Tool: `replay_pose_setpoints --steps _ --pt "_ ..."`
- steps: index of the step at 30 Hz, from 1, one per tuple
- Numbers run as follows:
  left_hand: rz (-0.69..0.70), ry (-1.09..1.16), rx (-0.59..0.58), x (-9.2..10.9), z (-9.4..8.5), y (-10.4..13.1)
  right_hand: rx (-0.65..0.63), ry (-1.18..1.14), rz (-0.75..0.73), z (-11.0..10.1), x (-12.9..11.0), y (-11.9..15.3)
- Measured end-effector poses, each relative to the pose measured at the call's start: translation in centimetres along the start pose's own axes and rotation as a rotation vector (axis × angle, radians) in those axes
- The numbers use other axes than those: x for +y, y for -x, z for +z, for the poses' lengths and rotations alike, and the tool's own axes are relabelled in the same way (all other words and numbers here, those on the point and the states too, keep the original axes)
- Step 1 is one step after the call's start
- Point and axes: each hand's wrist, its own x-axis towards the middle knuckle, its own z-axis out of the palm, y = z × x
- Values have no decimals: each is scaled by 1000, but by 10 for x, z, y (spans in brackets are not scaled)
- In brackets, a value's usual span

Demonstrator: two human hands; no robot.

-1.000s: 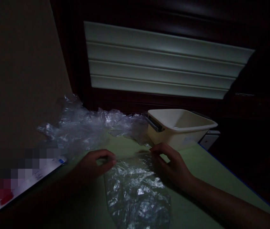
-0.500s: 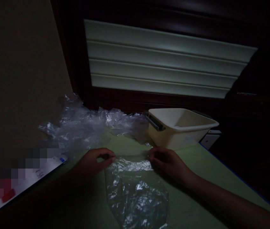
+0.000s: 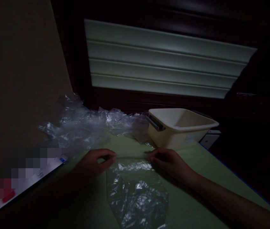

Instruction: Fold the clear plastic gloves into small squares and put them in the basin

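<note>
A clear plastic bag [image 3: 137,197] lies spread on the green table surface, its crinkled lower part shining towards the near edge. My left hand [image 3: 99,161] pinches the bag's far edge at the left corner, thumb against forefinger. At the right corner of that same edge, my right hand [image 3: 167,160] is closed on the plastic in a similar pinch. Between the two hands the edge runs nearly straight across. The light is dim, so the exact grip at the fingertips is hard to make out.
A heap of crumpled clear plastic bags [image 3: 82,127] lies at the back left against the wall. A cream plastic bin [image 3: 175,135] with dark handles stands back right, a white box [image 3: 210,140] behind it. At left is a white printed packet [image 3: 39,175], partly blurred out.
Both hands stay almost where they were, still pinching the bag's edge. The plastic near the fingers has shifted very slightly; everything else is unmoved.
</note>
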Motion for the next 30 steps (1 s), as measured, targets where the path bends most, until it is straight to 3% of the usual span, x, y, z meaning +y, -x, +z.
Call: replay_pose_setpoints --steps 3,9,14,18,24,30 --pt "95 22 5 -1 1 -1 0 5 -1 0 -1 1" --pt "36 7 -13 3 0 1 -4 33 -18 -1 -2 0" --pt "116 -60 -62 -2 -2 1 -5 59 -44 -1 -3 0" --pt "255 -223 -58 -6 -3 3 -8 138 -113 -3 -7 3" --pt "449 -599 -259 -3 -7 9 -45 290 -256 -6 -8 4" --pt "596 -711 -269 -7 -11 13 -99 493 -365 -10 -3 3"
